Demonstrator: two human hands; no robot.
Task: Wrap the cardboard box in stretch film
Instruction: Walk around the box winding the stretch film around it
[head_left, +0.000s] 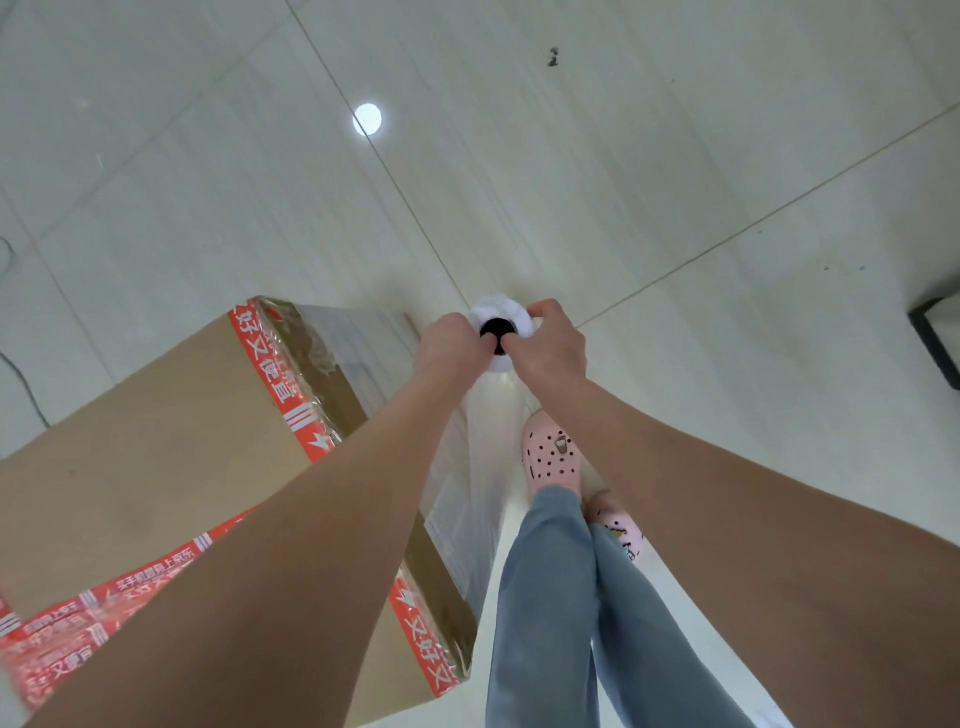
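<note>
My left hand (449, 345) and right hand (550, 348) clutch the white black-cored stretch-film roll (500, 310), its body hidden; glossy film (358, 338) sheathes the red-taped brown cardboard box (145, 457), cropped left.

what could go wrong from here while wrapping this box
The left hand and right hand grip only the top end of the stretch film roll, so it may swing and slacken the wrap. The film sheet runs close to the pink clog, so a step might snag it.

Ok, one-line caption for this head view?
Left hand and right hand hold the roll upright beside the box, film stretched along its side.
</note>
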